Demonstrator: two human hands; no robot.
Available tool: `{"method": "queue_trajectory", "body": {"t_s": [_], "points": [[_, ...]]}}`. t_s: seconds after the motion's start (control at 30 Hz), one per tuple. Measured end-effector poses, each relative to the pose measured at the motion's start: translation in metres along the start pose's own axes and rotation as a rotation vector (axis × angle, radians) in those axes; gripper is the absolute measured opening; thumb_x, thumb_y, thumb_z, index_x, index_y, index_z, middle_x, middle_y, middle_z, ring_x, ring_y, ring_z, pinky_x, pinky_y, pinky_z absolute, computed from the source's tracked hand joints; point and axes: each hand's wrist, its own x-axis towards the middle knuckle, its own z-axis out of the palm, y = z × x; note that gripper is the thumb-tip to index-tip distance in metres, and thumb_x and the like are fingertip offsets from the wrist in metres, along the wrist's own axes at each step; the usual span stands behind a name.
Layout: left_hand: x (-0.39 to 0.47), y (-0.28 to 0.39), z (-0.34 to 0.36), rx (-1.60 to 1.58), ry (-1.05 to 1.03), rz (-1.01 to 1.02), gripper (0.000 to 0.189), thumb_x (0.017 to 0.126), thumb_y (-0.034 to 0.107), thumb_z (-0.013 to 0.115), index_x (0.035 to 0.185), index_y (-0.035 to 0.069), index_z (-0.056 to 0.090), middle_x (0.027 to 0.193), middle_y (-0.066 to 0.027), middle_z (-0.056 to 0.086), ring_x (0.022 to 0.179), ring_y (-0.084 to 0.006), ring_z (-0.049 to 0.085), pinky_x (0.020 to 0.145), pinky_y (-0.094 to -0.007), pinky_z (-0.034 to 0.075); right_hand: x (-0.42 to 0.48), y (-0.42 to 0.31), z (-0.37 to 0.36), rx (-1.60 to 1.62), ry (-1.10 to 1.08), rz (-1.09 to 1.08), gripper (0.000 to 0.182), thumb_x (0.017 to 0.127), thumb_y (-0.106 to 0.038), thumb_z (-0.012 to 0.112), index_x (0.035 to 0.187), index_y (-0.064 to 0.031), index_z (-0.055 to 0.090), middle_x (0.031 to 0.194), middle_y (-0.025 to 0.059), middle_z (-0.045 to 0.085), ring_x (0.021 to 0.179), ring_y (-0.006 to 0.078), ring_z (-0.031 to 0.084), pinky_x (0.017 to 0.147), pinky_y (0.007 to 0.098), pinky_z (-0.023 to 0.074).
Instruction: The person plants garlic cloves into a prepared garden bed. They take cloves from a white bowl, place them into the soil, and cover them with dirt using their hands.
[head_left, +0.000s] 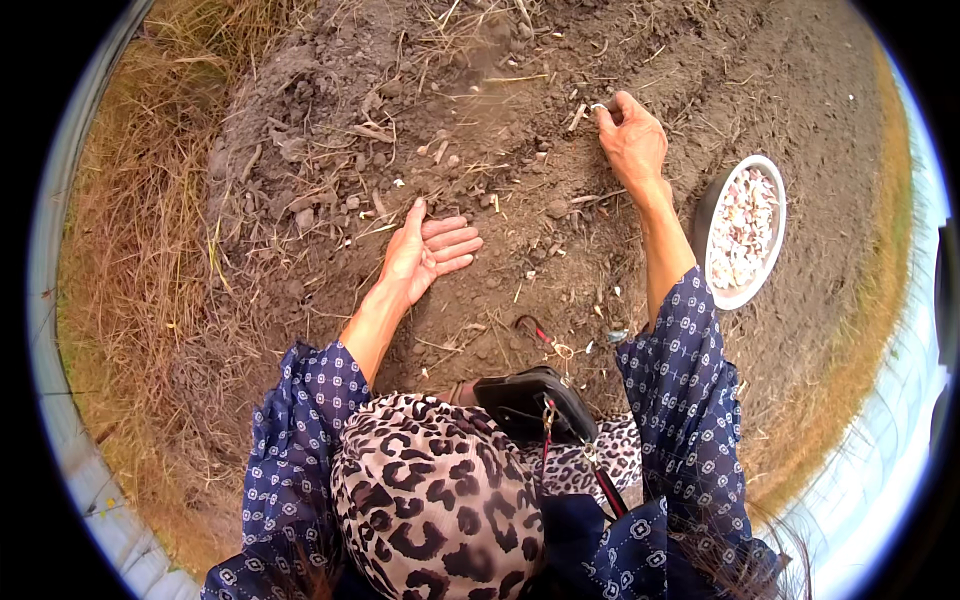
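Note:
Over the soil (517, 247) my left hand (431, 247) is spread with its palm showing and nothing in it. Farther out to the right, my right hand (631, 139) pinches a small pale piece, seemingly a clove, between thumb and fingers (598, 107). An oval bowl with a white rim (780, 217) stands on the ground right of my right forearm. It is filled with whitish and pinkish cloves (742, 232), which look like garlic. Similar small pale pieces lie scattered on the soil between and below my hands.
Dry grass (142, 225) borders the soil on the left. Clods and dry stalks (371, 133) lie beyond my left hand. A black pouch (536, 405) with a red and black strap rests near my leopard-print clothing (442, 487). Pale sheeting (892, 405) curves along the right edge.

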Motion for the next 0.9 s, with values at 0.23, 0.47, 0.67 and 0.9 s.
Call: {"method": "queue_trajectory", "body": {"t_s": [0.23, 0.47, 0.67, 0.9], "points": [[-0.003, 0.003, 0.001, 0.004, 0.024, -0.003, 0.082, 0.099, 0.060, 0.035, 0.130, -0.015, 0.046, 0.123, -0.0315, 0.058, 0.111, -0.0385, 0.063, 0.091, -0.0446, 0.056, 0.055, 0.020, 0.026, -0.298, -0.082, -0.096, 0.016, 0.088, -0.022, 0.057, 0.081, -0.0071, 0.058, 0.073, 0.0164, 0.064, 0.078, 0.0374, 0.064, 0.071, 0.0473, 0.0481], [-0.001, 0.004, 0.008, 0.029, 0.047, -0.035, 0.082, 0.099, 0.060, 0.034, 0.129, -0.016, 0.047, 0.122, -0.0323, 0.058, 0.111, -0.0386, 0.063, 0.092, -0.0447, 0.056, 0.067, 0.034, 0.027, -0.382, -0.157, -0.213, 0.010, 0.085, -0.015, 0.054, 0.084, -0.0054, 0.059, 0.083, 0.0183, 0.067, 0.086, 0.0390, 0.065, 0.076, 0.0497, 0.0492], [0.000, 0.002, -0.005, 0.002, -0.025, -0.021, 0.083, 0.098, 0.061, 0.034, 0.129, -0.015, 0.048, 0.122, -0.0311, 0.059, 0.109, -0.0390, 0.064, 0.091, -0.0451, 0.056, 0.032, 0.010, 0.006, -0.226, -0.172, -0.003, 0.025, 0.093, -0.021, 0.053, 0.107, -0.0043, 0.066, 0.102, 0.0208, 0.067, 0.099, 0.0376, 0.063, 0.086, 0.0453, 0.0495], [-0.003, 0.002, -0.006, -0.020, -0.071, 0.025, 0.078, 0.099, 0.058, 0.036, 0.133, -0.011, 0.045, 0.130, -0.0285, 0.056, 0.115, -0.0366, 0.061, 0.092, -0.0456, 0.055, -0.181, -0.054, 0.000, 0.308, -0.139, 0.046, 0.014, 0.091, -0.015, 0.051, 0.088, -0.0032, 0.059, 0.082, 0.0188, 0.065, 0.078, 0.0381, 0.063, 0.072, 0.0463, 0.0485]]}}
